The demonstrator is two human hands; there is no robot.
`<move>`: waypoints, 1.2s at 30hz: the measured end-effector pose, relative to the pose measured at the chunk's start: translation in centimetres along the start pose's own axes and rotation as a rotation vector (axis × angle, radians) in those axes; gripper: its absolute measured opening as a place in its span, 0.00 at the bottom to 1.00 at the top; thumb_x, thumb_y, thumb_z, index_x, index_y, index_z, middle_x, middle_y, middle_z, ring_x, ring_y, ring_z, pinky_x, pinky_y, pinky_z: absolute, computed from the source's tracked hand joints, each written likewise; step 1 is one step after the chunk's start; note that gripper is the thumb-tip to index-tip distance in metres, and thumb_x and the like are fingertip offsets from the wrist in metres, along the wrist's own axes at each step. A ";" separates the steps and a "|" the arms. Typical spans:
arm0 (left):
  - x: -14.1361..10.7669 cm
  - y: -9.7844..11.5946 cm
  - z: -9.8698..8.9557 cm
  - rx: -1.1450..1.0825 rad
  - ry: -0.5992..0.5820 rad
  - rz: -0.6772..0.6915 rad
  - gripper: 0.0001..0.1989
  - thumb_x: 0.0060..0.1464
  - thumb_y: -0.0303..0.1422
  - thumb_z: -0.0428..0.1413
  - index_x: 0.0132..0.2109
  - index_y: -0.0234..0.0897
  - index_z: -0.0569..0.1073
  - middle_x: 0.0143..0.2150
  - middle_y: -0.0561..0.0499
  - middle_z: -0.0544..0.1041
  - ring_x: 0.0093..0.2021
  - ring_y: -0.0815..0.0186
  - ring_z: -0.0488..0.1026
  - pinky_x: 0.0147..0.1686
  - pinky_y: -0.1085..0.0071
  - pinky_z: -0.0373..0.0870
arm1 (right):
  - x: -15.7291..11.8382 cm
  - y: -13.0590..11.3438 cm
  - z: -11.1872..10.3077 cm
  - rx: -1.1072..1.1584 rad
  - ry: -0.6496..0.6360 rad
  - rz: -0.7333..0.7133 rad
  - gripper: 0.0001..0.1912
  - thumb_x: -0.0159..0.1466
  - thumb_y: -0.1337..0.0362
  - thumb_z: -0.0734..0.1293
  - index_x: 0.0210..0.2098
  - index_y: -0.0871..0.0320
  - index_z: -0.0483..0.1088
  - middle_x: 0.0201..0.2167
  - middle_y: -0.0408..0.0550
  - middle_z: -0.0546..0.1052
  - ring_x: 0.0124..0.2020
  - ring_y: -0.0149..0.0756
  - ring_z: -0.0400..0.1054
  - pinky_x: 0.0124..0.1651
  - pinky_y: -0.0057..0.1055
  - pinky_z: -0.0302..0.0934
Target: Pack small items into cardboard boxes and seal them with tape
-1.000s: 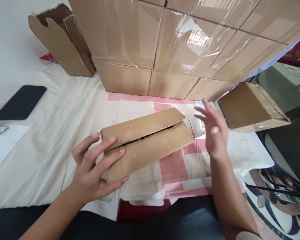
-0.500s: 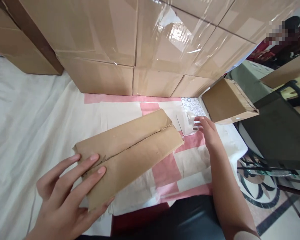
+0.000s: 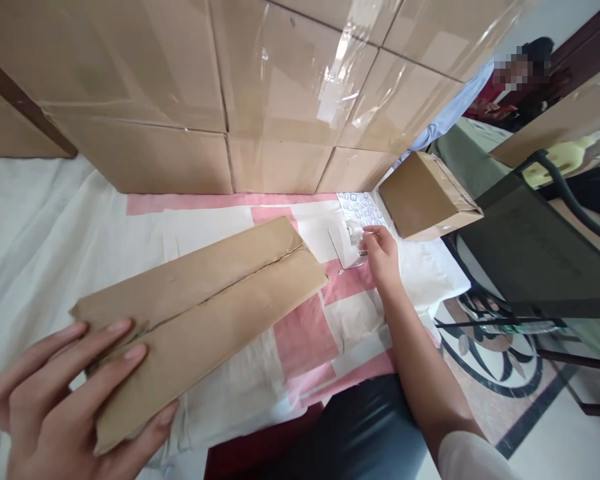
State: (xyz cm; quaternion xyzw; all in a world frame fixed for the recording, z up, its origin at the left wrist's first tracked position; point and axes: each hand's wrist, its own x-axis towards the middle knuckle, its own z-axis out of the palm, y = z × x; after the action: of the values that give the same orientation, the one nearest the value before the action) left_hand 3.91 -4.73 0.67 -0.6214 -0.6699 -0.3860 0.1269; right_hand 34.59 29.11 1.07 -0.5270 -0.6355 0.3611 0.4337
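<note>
A long, flat brown cardboard box (image 3: 205,307) lies at a slant on the cloth, a seam running along its top. My left hand (image 3: 75,400) grips its near left end, with fingers spread over the top and the thumb at the lower edge. Beyond the box's far right end, my right hand (image 3: 383,257) has its fingers closed at the right side of a small white object (image 3: 350,243). What that object is I cannot make out. Right behind it lies a white sheet with small blue printed shapes (image 3: 363,207).
Taped cardboard boxes (image 3: 280,87) form a wall at the back. An open carton (image 3: 423,197) lies right of the printed sheet. A dark chair (image 3: 545,247) stands at the right, and a person (image 3: 513,77) is in the background. Pink-and-white cloth (image 3: 305,333) covers the surface.
The view has shifted, so everything sits further left. My right hand's fingers have drawn together at the white object. My left hand keeps its hold on the cardboard box.
</note>
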 end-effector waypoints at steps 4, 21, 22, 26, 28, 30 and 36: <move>-0.4 -0.2 0.2 -0.005 -0.024 -0.037 0.48 0.43 0.36 0.68 0.70 0.60 0.61 0.69 0.48 0.68 0.63 0.31 0.67 0.61 0.26 0.58 | 0.2 0.2 -0.1 0.063 -0.010 0.037 0.10 0.57 0.59 0.68 0.38 0.54 0.71 0.19 0.35 0.68 0.25 0.32 0.65 0.33 0.31 0.62; -1.5 -0.5 -0.3 0.020 -0.077 -0.109 0.48 0.42 0.39 0.69 0.70 0.59 0.62 0.69 0.48 0.68 0.65 0.32 0.65 0.64 0.27 0.54 | 0.8 1.0 0.4 0.192 -0.108 0.046 0.16 0.46 0.65 0.68 0.36 0.53 0.67 0.15 0.30 0.61 0.19 0.28 0.54 0.27 0.28 0.52; -1.5 -0.4 -0.3 0.021 -0.076 -0.110 0.47 0.43 0.39 0.68 0.70 0.60 0.62 0.69 0.48 0.67 0.65 0.32 0.64 0.64 0.27 0.54 | 0.8 0.9 0.4 0.188 -0.095 0.051 0.15 0.46 0.65 0.67 0.36 0.53 0.67 0.16 0.31 0.62 0.20 0.28 0.55 0.27 0.28 0.53; -1.3 -0.4 -0.3 0.036 -0.080 -0.112 0.46 0.44 0.40 0.68 0.70 0.59 0.62 0.69 0.47 0.68 0.66 0.33 0.64 0.65 0.28 0.55 | 0.6 0.7 0.3 0.154 -0.041 0.089 0.12 0.50 0.62 0.66 0.36 0.53 0.68 0.18 0.34 0.67 0.23 0.31 0.61 0.31 0.29 0.57; -1.1 -0.3 -0.3 0.043 -0.080 -0.108 0.46 0.44 0.39 0.68 0.70 0.59 0.62 0.68 0.46 0.69 0.65 0.33 0.66 0.65 0.28 0.56 | 0.6 0.7 0.1 0.128 -0.031 0.100 0.12 0.52 0.60 0.68 0.36 0.53 0.68 0.19 0.35 0.69 0.24 0.32 0.64 0.31 0.29 0.57; -1.1 -0.2 -0.3 0.040 -0.075 -0.099 0.47 0.43 0.38 0.69 0.70 0.59 0.62 0.67 0.46 0.69 0.64 0.33 0.66 0.64 0.28 0.57 | 0.7 0.8 0.0 0.105 -0.039 0.095 0.12 0.55 0.56 0.68 0.37 0.53 0.68 0.20 0.36 0.71 0.24 0.32 0.65 0.32 0.30 0.58; -0.8 -0.1 -0.4 0.032 -0.084 -0.109 0.47 0.43 0.38 0.69 0.70 0.59 0.62 0.67 0.44 0.70 0.65 0.31 0.65 0.63 0.26 0.57 | 0.4 1.1 -0.3 0.033 -0.022 0.045 0.14 0.55 0.58 0.67 0.41 0.52 0.66 0.22 0.35 0.69 0.26 0.33 0.66 0.33 0.31 0.60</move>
State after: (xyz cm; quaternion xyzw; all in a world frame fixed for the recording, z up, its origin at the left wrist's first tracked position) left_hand 3.84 -5.63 0.41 -0.5978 -0.7135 -0.3550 0.0873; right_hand 35.18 29.72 0.26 -0.5300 -0.6221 0.3868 0.4272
